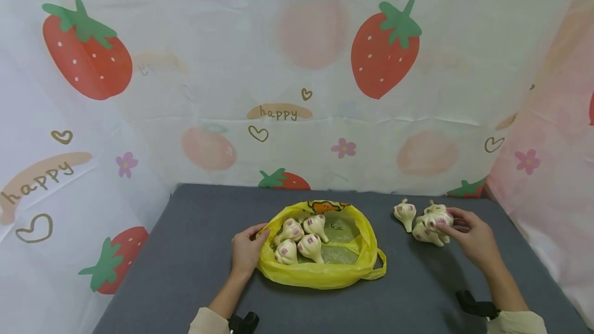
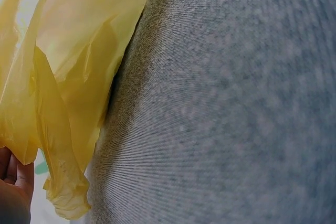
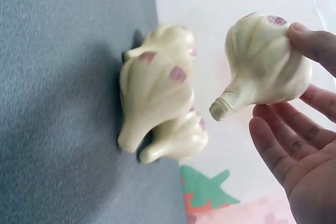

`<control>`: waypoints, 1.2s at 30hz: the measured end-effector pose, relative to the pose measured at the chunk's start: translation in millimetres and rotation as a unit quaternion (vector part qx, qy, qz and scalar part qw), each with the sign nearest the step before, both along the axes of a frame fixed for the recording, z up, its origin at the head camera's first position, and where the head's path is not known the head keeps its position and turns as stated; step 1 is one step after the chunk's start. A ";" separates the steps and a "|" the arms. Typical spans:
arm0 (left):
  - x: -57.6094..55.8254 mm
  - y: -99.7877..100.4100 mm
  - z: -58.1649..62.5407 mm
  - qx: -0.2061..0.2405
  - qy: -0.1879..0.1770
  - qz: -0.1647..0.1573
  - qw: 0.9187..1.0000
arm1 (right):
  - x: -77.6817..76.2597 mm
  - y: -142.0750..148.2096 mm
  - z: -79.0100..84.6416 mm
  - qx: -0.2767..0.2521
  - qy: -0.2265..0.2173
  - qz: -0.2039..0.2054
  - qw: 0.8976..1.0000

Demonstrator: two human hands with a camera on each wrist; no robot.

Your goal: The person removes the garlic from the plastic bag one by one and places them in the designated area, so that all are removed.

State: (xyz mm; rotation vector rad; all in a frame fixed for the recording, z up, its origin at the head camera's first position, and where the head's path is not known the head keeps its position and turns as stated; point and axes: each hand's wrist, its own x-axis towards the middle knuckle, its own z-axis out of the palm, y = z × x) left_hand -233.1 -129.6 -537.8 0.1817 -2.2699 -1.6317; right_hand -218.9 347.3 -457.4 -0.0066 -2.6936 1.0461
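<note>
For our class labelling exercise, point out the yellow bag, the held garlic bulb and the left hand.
Yellow bag (image 1: 320, 277): head view, front wall.
Held garlic bulb (image 3: 269, 61): right wrist view, rounded body.
Left hand (image 1: 246, 253): head view, back of hand.

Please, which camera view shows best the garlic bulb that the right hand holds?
The right wrist view: the garlic bulb appears large, separate from other bulbs, with its stem visible. The head view shows it small in the right hand, overlapping them. The left wrist view does not show it.
</note>
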 end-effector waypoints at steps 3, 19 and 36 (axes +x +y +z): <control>-0.1 -0.2 -0.4 -0.001 0.000 0.000 1.000 | 0.0 4.5 -2.8 0.004 -0.008 -0.008 1.000; 0.6 -0.5 -0.9 0.002 0.003 -0.001 1.000 | 3.3 30.1 -15.8 0.009 -0.087 -0.035 0.996; -1.2 -2.1 -4.4 -0.005 0.009 -0.001 1.000 | -0.6 56.7 -28.4 0.025 -0.146 -0.036 0.988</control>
